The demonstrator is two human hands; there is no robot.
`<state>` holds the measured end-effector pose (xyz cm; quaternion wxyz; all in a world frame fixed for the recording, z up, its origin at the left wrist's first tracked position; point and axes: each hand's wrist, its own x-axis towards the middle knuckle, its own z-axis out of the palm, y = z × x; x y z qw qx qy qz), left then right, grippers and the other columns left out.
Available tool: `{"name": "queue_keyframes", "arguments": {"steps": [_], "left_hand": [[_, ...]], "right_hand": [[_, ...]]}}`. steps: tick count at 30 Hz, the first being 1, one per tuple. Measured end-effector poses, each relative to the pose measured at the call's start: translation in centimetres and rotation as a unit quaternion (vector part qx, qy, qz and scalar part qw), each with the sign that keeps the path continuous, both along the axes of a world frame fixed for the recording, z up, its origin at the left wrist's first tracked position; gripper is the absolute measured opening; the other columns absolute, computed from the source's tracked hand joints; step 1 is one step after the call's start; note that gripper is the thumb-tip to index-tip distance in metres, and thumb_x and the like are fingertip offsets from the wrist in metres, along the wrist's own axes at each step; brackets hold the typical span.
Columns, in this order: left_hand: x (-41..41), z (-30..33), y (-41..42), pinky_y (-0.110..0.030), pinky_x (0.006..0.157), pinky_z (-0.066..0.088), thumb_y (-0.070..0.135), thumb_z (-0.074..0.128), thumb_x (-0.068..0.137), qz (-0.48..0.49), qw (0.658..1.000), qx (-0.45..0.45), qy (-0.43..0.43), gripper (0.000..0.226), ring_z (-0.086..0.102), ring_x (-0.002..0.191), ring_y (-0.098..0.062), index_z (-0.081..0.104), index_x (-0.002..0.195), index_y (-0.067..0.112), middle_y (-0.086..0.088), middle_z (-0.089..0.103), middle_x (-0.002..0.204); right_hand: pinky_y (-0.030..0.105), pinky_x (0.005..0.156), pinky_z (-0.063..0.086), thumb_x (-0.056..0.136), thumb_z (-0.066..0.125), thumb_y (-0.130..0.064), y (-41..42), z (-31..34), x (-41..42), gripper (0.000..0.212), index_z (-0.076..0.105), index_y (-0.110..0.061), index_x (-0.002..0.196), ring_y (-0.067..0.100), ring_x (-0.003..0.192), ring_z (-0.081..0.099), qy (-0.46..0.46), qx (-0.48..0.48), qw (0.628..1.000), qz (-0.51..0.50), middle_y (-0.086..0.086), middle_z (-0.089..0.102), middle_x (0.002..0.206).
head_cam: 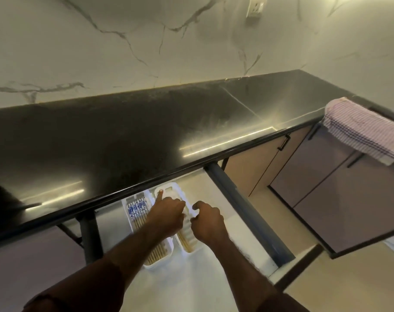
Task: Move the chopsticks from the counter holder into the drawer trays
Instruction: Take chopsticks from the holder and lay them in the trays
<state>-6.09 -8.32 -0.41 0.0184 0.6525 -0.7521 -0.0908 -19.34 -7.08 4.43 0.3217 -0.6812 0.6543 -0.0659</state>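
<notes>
White plastic trays sit side by side in the open drawer [214,199] below the black counter [124,136]. The left tray [156,263] holds a row of chopsticks [137,209] with blue-and-white patterned tops towards the counter edge and plain wooden ends towards the person. The right tray [169,188] holds a few wooden chopsticks [185,243], visible at its near end between the two wrists.

The left hand [166,212] lies over the gap between the trays, its index finger stretched out straight with the tip touching the far end of the right tray, the other fingers folded under; whether they grip anything cannot be told. The right hand [206,221] hovers just beside it over the right tray's right edge, fingers curled inward; whether it pinches a chopstick or the tray rim is hidden.

Dark metal drawer rails [247,212] flank the drawer floor on both sides. A pink-and-white striped cloth [362,129] hangs over the counter's right end, above brown cabinet doors [270,163] with dark handles. White marble-patterned wall [146,41] with grey veins rises behind the counter, and a wall socket [255,6] is mounted high up.
</notes>
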Motion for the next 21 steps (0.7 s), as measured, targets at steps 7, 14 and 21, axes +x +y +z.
{"name": "queue_keyframes", "arguments": {"steps": [7, 14, 21], "left_hand": [[1.6, 6.9, 5.6, -0.050, 0.118, -0.001, 0.046, 0.051, 0.093, 0.053, 0.997, -0.046, 0.034, 0.044, 0.055, 0.124, -0.016, 0.052, 0.133, 0.028, 0.005, 0.061, 0.134], [3.9, 14.4, 13.7, -0.048, 0.119, 0.003, 0.041, 0.052, 0.095, 0.092, 0.984, -0.127, 0.088, 0.046, 0.048, 0.132, -0.016, 0.048, 0.138, 0.023, 0.002, 0.054, 0.142], [9.9, 20.1, 20.8, -0.049, 0.118, 0.008, 0.034, 0.053, 0.093, 0.126, 0.970, -0.187, 0.089, 0.044, 0.052, 0.125, -0.019, 0.051, 0.133, 0.017, -0.002, 0.059, 0.134]], "right_hand": [[0.036, 0.100, 0.050, 0.093, 0.061, -0.024, 5.1, 7.2, 0.6, 0.041, 0.051, -0.018, 0.133, 0.023, 0.113, 0.062, -0.013, -0.079, 0.997, 0.014, 0.005, 0.062, 0.130], [0.037, 0.101, 0.047, 0.090, 0.064, -0.031, 12.4, 13.0, 2.3, 0.048, 0.051, -0.017, 0.134, 0.023, 0.121, 0.055, -0.051, -0.156, 0.986, 0.032, 0.004, 0.059, 0.133], [0.034, 0.099, 0.044, 0.092, 0.055, -0.018, 18.2, 17.3, 8.5, 0.039, 0.055, -0.019, 0.132, 0.024, 0.121, 0.055, -0.102, -0.217, 0.969, 0.058, 0.003, 0.061, 0.130]]}}
